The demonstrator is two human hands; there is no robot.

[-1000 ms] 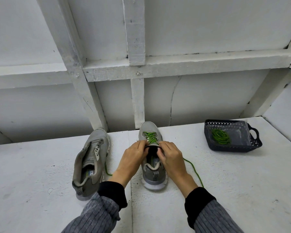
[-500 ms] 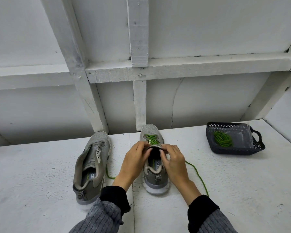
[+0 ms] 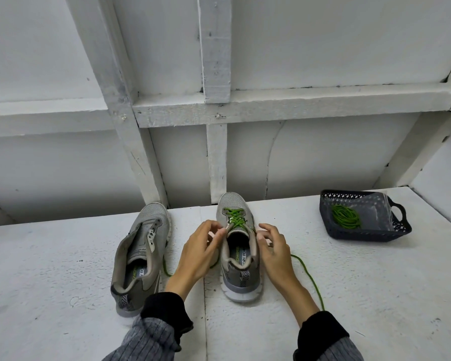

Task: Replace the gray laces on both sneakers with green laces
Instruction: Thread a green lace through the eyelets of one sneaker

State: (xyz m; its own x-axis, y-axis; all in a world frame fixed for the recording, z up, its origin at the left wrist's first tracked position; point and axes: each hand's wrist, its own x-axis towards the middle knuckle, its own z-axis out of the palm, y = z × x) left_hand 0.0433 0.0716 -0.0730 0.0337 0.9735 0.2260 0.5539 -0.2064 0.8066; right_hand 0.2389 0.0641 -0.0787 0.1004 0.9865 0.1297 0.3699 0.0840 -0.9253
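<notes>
head view: two gray sneakers stand side by side on a white table (image 3: 63,269), toes pointing toward 12 o'clock and heels toward the person. the right sneaker (image 3: 238,246) sits at the centre of the view, upright, with a green lace (image 3: 235,219) crossed through its eyelets over the tongue. loose ends of that lace trail off both sides: one runs along the table toward 4 o'clock, past the right wrist, and another shows at 9 o'clock between the two shoes. the left sneaker (image 3: 141,256) lies just beside it at 9 o'clock, tilted slightly, its eyelets without any lace and its tongue loose.

the left hand (image 3: 201,252) is at the left rim of the laced shoe's opening, fingers curled, thumb and forefinger close together near the top eyelet; whether they actually pinch the lace i cannot tell. the right hand (image 3: 274,250) is at the shoe's right side, fingers bent and spread near the collar; whether it grasps the lace is likewise unclear. both wrists come out of black cuffs under gray ribbed sleeves (image 3: 151,340).

at 2 o'clock from the shoes, well apart, a dark perforated basket (image 3: 370,234) with a loop handle rests on the table, holding a coiled bundle of green lace (image 3: 345,217).

behind the table at 12 o'clock rises a white wall (image 3: 323,43) with painted wooden framing.
</notes>
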